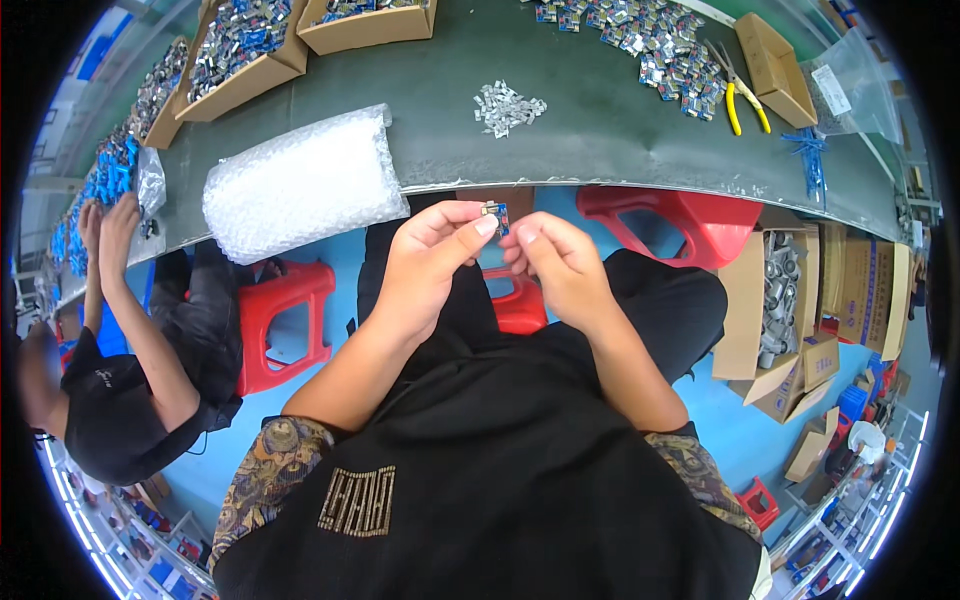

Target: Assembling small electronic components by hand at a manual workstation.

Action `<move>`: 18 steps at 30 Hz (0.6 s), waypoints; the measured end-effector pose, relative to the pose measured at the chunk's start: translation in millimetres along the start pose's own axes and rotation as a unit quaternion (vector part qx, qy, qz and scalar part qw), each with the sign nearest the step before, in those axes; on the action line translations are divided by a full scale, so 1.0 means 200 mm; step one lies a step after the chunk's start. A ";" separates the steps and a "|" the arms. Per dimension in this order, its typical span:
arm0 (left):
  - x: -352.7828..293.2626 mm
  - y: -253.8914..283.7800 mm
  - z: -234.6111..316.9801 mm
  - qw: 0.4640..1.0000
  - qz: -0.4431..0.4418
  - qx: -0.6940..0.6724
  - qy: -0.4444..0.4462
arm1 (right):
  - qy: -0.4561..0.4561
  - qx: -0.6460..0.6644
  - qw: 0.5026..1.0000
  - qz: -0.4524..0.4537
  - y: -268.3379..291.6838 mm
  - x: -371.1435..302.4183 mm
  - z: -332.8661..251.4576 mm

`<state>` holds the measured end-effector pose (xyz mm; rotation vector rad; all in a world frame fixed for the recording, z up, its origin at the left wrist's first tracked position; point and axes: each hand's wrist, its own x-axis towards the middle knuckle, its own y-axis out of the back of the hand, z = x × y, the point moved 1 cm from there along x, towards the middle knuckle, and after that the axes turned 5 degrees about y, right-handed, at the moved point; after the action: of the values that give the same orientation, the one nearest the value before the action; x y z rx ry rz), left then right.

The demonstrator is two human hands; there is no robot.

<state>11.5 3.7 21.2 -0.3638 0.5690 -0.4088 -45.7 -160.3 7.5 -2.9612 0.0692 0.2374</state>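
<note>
Over my lap, just off the table's front edge, my left hand (437, 252) pinches a small blue circuit board with a metal connector (496, 213) between thumb and forefinger. My right hand (562, 262) is closed beside it, thumb and fingertips pressed together close to the board's right edge. What those right fingertips hold, if anything, is too small to make out. Beyond both hands, a little heap of small pale grey pieces (507, 107) lies on the dark green tabletop (590, 140).
Bubble wrap (310, 180) overhangs the table edge at left. Several boards (650, 45), yellow-handled pliers (742, 95) and a cardboard tray (775, 68) lie far right. Part-filled boxes (240, 60) stand far left. A co-worker (140, 385) sits left; red stools (680, 222) stand below.
</note>
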 end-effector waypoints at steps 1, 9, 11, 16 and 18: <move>0.00 0.01 -0.01 1.000 0.001 -0.001 0.002 | -0.002 0.001 1.000 0.000 -0.01 0.00 0.00; 0.02 0.03 -0.03 0.999 -0.030 0.005 0.028 | 0.023 -0.058 0.997 -0.055 -0.02 0.00 0.00; 0.02 0.03 -0.03 0.999 -0.036 0.015 0.020 | 0.018 -0.055 0.997 -0.056 -0.02 0.00 -0.01; 0.06 0.05 -0.04 0.996 -0.070 0.054 -0.020 | 0.029 -0.068 0.995 -0.070 0.01 0.03 0.05; 0.07 0.09 -0.02 0.970 -0.123 0.208 0.012 | 0.031 -0.059 0.997 -0.030 0.01 0.04 0.06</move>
<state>24.4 11.4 5.2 -0.0241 0.4487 -0.7568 -40.4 -159.6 -5.1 -3.0819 -0.0267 0.1478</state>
